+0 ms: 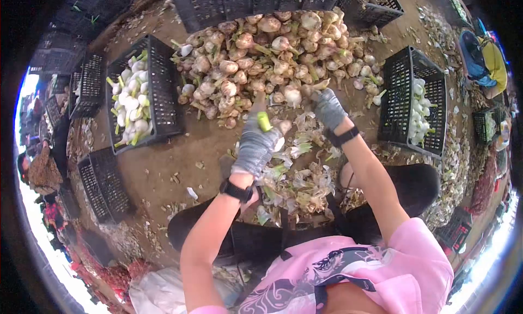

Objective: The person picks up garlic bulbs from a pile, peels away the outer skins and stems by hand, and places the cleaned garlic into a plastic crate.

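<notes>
My left hand [255,148], in a grey glove, is closed around a garlic bulb [279,144]. The white side of the bulb shows beside my fingers, and a cut green stalk [264,122] sticks up by the thumb. My right hand [330,110], also gloved, reaches the near edge of a heap of unpeeled garlic [272,58]. Its fingers are curled at the stalk of a garlic bulb [293,96]; the fingertips are partly hidden. Between and below both hands lie loose garlic skins and leaf scraps [299,178].
Black crates with peeled white garlic stand at left [155,90] and right [397,96]. Another black crate [106,186] sits lower left. A large dark crate [256,1] borders the heap at the back. A person in yellow [493,66] is at far right.
</notes>
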